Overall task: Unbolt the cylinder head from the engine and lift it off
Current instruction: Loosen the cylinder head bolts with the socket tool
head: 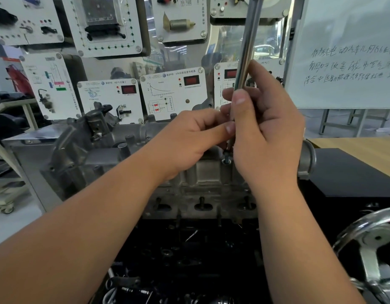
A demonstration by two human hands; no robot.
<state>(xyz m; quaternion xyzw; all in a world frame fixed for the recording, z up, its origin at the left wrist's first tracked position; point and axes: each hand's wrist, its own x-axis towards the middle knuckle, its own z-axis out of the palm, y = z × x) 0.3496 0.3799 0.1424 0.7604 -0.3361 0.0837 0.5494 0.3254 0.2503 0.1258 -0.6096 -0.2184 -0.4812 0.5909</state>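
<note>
Right hand [264,130] curled round a long chrome wrench shaft [247,47], thumb pressed along its lower end, shaft standing nearly upright and running out of the top of the view. Left hand [185,139] pinching the shaft's lower end just beside the right thumb, fingers bent. Below both hands, shaft tip reaching down to a bolt [226,159] seated in the top of the grey cylinder head [203,178]. Cylinder head sitting on the dark engine block [189,249], mid-view, between the forearms. Chrome handwheel [369,244] at lower right. Wooden counter [354,150] at right, behind a black panel. Behind the engine, white training boards [174,93] with diagrams and red displays; whiteboard [347,53] with handwriting at upper right.
</note>
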